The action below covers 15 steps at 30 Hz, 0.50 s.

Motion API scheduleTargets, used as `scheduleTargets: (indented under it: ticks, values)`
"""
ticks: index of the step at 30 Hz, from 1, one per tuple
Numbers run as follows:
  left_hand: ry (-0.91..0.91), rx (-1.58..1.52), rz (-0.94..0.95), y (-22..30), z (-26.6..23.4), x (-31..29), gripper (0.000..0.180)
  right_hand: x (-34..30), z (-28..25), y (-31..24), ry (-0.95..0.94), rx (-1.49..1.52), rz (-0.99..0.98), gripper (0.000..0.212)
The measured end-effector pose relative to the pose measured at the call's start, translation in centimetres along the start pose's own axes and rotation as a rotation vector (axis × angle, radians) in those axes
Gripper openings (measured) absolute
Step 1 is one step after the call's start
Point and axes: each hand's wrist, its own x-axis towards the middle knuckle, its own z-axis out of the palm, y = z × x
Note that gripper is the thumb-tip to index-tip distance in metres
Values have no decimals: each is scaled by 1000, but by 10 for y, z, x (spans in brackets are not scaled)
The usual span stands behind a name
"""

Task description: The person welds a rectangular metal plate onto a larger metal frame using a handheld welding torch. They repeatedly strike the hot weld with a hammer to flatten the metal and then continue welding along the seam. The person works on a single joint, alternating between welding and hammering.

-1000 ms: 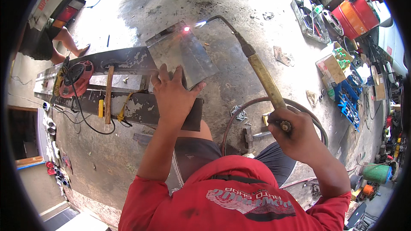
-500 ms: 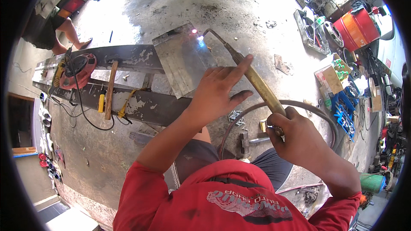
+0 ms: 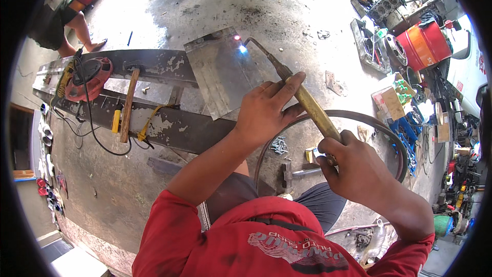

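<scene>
My right hand is wrapped around the rear of a brass gas torch. Ahead of it, my left hand meets the torch's barrel with its index finger and thumb, while its other fingers extend toward the plate. The torch's thin bent tip burns with a small bright blue flame at the far right edge of a grey metal plate. Close to the flame glows a pinkish spot. The plate lies tilted across the end of two dark, flaking metal beams.
A red-cased tool, a wooden-handled hammer and a yellow-handled tool rest on the beams. The torch's hose loops past a hammer and loose screws. Another person's leg shows far left; a red drum stands right.
My left thumb has drawn in against the torch, and that hand sits slightly lower and further right. The flame remains near the plate's edge, with the view shifted a little.
</scene>
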Motion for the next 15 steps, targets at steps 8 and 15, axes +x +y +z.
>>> scheduleTargets:
  ticks: [8, 15]
  values:
    - [44, -44, -1, -7, 3, -2, 89, 5, -3, -7, -31, -11, 28, 20]
    - [36, -69, 7, -6, 2, -3, 88, 0, -2, -8, -43, -15, 39, 21]
